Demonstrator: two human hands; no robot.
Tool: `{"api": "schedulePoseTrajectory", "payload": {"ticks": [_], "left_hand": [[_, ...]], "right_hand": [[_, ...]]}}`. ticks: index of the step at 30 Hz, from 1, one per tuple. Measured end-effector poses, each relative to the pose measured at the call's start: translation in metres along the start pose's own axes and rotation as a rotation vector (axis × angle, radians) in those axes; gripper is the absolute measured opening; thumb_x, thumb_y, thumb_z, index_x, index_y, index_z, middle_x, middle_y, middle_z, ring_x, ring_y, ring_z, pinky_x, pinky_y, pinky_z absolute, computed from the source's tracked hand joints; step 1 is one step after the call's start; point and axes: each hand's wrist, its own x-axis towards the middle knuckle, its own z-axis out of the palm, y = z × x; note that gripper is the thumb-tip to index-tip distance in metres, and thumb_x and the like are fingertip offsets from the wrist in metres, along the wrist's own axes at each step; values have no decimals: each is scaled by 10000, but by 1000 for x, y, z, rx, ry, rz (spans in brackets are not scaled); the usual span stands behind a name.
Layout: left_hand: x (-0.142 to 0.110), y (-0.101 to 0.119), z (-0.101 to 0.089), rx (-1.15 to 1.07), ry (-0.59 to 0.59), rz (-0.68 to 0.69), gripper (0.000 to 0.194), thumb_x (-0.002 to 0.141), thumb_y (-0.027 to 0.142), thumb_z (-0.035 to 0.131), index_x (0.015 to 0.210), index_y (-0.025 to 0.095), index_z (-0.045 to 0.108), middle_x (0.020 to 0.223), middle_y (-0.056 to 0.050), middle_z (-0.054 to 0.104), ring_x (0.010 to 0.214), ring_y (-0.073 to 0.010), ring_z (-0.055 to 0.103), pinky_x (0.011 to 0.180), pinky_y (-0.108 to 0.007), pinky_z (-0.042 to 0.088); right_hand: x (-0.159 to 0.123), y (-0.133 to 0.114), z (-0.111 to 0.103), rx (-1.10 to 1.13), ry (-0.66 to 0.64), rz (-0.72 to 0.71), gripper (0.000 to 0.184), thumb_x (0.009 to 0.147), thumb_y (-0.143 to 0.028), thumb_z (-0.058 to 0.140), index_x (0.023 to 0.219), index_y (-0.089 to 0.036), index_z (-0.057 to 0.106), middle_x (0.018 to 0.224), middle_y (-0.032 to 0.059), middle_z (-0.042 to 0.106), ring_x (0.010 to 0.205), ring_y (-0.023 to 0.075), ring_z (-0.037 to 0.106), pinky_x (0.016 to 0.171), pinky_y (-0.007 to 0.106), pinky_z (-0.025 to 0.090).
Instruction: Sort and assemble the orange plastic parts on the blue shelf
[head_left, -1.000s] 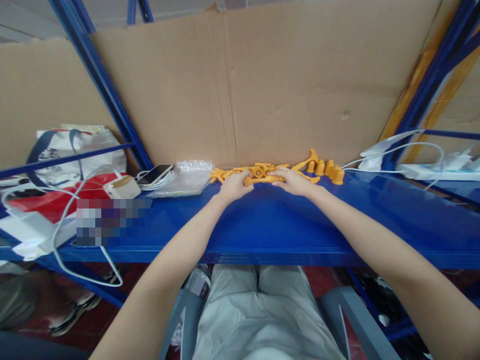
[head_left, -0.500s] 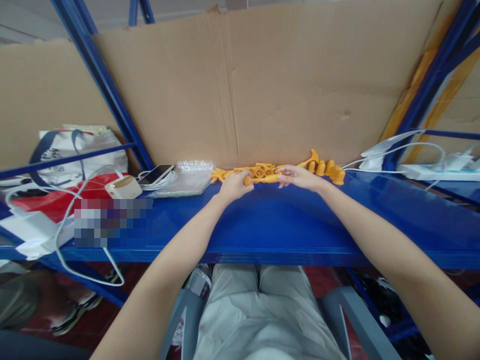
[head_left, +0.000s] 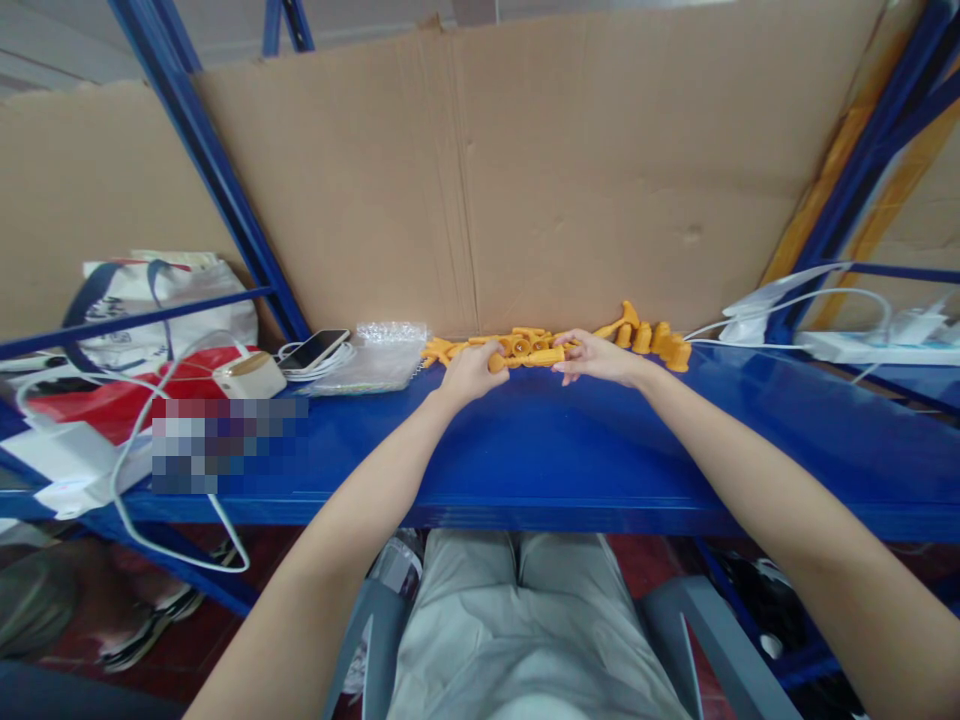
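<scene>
My left hand (head_left: 470,371) is closed on a yellow plastic toy tool with a rounded end, which shows at the thumb and fingertips. Pointing right from this hand lies a slim yellow shaft with a thick handle (head_left: 547,356); whether it is one piece with the rounded end, I cannot tell. My right hand (head_left: 596,358) is at the handle's far end, fingers apart, its fingertips beside or lightly touching it. Behind both hands runs a row of yellow toy pieces (head_left: 529,335). A yellow toy hammer (head_left: 627,315) and several yellow blocks (head_left: 673,350) sit right of them.
The blue shelf (head_left: 555,450) has a cardboard sheet (head_left: 585,180) along its back. Left are a clear plastic bag (head_left: 375,365), a phone (head_left: 319,348), a white charger (head_left: 249,375), cables and a cloth bag (head_left: 161,300). A power strip (head_left: 862,345) lies right.
The thick handle stands out more clearly between my hands. My right hand has shifted very slightly right, with its fingertips at the handle's end. My left hand keeps its grip.
</scene>
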Motion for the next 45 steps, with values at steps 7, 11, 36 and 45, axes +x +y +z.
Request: {"api": "schedulePoseTrajectory", "payload": {"ticks": [7, 11, 36, 45], "left_hand": [[1, -4, 1, -40, 22, 29, 346, 801, 259, 695, 1144, 207, 681, 892, -36, 755, 894, -238, 725, 810, -304, 535], [1, -4, 2, -34, 27, 32, 327, 818, 305, 712, 1126, 199, 679, 884, -36, 751, 900, -229, 722, 811, -291, 527], [0, -3, 1, -64, 103, 23, 288, 849, 396, 742, 1041, 197, 663, 848, -44, 754, 841, -213, 713, 742, -270, 488], [1, -8, 2, -87, 97, 39, 265, 853, 354, 737, 1046, 193, 656, 819, -34, 750, 809, -196, 704, 737, -266, 492]], "right_hand": [[-3, -6, 6, -3, 11, 22, 423, 955, -580, 610, 851, -171, 595, 718, 84, 745, 500, 123, 639, 533, 246, 538], [-4, -8, 9, -31, 37, 80, 489, 970, -624, 548, 817, -163, 612, 713, 104, 748, 501, 133, 647, 549, 251, 547], [-2, -2, 8, 14, -52, 155, 568, 1007, -663, 389, 873, -169, 635, 783, 115, 757, 568, 146, 682, 525, 222, 547], [-4, -4, -3, 55, 25, 78, 440, 843, -193, 764, 1246, -204, 588, 1235, 108, 689, 803, 127, 738, 725, 249, 611]]}}
